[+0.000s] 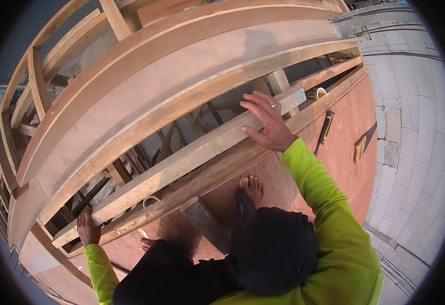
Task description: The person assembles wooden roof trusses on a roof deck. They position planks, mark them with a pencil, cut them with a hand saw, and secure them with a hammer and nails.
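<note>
A long squared wooden beam (pixel 182 161) lies slantwise over the opening of a timber frame, its pale end at the upper right. My left hand (pixel 88 227) is closed on the beam's near edge, close to its lower left end. Over the beam toward its right end is my right hand (pixel 269 122), fingers spread and thumb apart, a ring on one finger. Whether its palm presses on the wood I cannot tell. Beside my right forearm, a tool with a yellow and black handle (pixel 325 128) rests on the reddish plywood (pixel 283 178).
A handsaw with a wooden handle (pixel 359 149) lies at the plywood's right edge. Near my bare foot (pixel 252 189) is a short timber piece (pixel 202 221). Curved wooden framing (pixel 37 84) rises at the far left. Pale block paving (pixel 410 127) shows below on the right.
</note>
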`<state>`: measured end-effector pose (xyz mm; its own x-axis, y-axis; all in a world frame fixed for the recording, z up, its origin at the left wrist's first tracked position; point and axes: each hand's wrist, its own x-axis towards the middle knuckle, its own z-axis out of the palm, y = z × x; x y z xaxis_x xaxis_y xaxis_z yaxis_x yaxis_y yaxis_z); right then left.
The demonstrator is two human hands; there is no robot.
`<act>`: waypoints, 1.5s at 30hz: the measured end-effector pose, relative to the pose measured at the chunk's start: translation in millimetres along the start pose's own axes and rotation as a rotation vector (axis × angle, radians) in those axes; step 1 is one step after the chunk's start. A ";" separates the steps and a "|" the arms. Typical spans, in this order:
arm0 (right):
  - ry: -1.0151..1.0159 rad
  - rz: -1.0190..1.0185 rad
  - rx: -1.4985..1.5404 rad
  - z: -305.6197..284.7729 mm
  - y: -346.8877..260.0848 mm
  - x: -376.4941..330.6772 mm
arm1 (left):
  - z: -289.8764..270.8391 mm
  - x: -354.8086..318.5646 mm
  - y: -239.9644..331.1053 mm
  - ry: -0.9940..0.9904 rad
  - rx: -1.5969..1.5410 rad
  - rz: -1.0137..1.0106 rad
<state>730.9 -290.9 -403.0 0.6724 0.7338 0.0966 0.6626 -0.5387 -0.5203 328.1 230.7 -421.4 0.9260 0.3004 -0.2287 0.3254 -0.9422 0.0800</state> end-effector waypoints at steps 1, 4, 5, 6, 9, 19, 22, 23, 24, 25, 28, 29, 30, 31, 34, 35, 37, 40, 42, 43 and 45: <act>0.148 0.133 -0.058 -22.2 28.9 -6.4 | 8.3 1.6 -5.1 -0.063 0.012 -0.012; 0.215 0.613 0.224 -80.1 132.4 -33.7 | 22.6 9.5 -2.0 -0.109 -0.005 -0.017; 0.154 0.779 0.130 -88.0 150.6 -31.3 | 26.2 7.8 -2.1 -0.092 0.016 -0.013; 0.090 0.939 0.034 -90.0 160.7 -28.5 | 28.9 4.6 -5.4 -0.074 0.039 -0.011; -0.018 1.248 0.384 -73.9 168.0 -20.4 | 32.3 -13.5 -18.0 -0.038 0.096 -0.028; 0.534 0.922 0.817 -34.1 183.5 -80.6 | 49.8 -47.3 5.6 0.260 0.202 -0.032; 0.572 0.822 0.875 -37.3 185.8 -69.6 | 52.1 -46.0 9.2 0.272 0.254 -0.036; 0.532 0.830 0.846 -38.2 189.9 -67.6 | 51.6 -42.5 12.8 0.289 0.262 -0.038; 0.494 0.839 0.815 -40.1 195.7 -67.1 | 50.9 -37.8 16.4 0.320 0.230 -0.018; 0.460 0.843 0.784 -43.3 198.9 -63.0 | 53.3 -36.6 14.8 0.285 0.226 -0.024; 0.199 0.795 0.299 -66.1 211.1 -54.3 | 61.7 -29.1 20.2 0.190 0.181 -0.046; 0.094 0.772 0.118 -74.6 210.8 -52.4 | 65.0 -29.4 21.7 0.194 0.183 -0.050; 0.035 0.700 0.091 -80.0 221.6 -53.4 | 71.2 -31.1 24.5 0.198 0.182 -0.057; 0.002 0.569 -0.135 -76.3 210.8 -38.8 | 74.2 -36.5 22.3 0.207 0.195 -0.080; -0.143 0.175 -0.341 -50.0 118.9 17.1 | 70.7 -48.7 22.1 0.306 0.202 -0.104; -0.219 0.064 -0.098 -37.2 78.8 31.5 | 61.4 -46.6 17.6 0.312 0.211 -0.098; -0.446 -0.056 0.050 -17.0 12.3 44.3 | 55.7 -36.9 29.3 0.293 0.160 -0.075; -0.687 -0.024 -0.051 3.4 -31.4 54.4 | 36.4 -20.0 30.9 0.368 0.180 -0.083; -0.791 0.099 -0.040 14.1 -37.4 50.7 | 24.5 -22.3 33.4 0.408 0.207 -0.114; -0.745 -0.030 -0.037 25.0 -27.8 45.5 | 21.1 -30.6 31.0 0.427 0.210 -0.150; -0.656 -0.200 -0.083 39.3 -19.3 35.8 | 28.8 -45.5 24.8 0.481 0.269 -0.172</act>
<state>729.2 -238.0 -422.8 0.2131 0.9069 -0.3634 0.7938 -0.3776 -0.4768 288.5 189.4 -437.0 0.8675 0.4272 0.2550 0.4772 -0.8594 -0.1836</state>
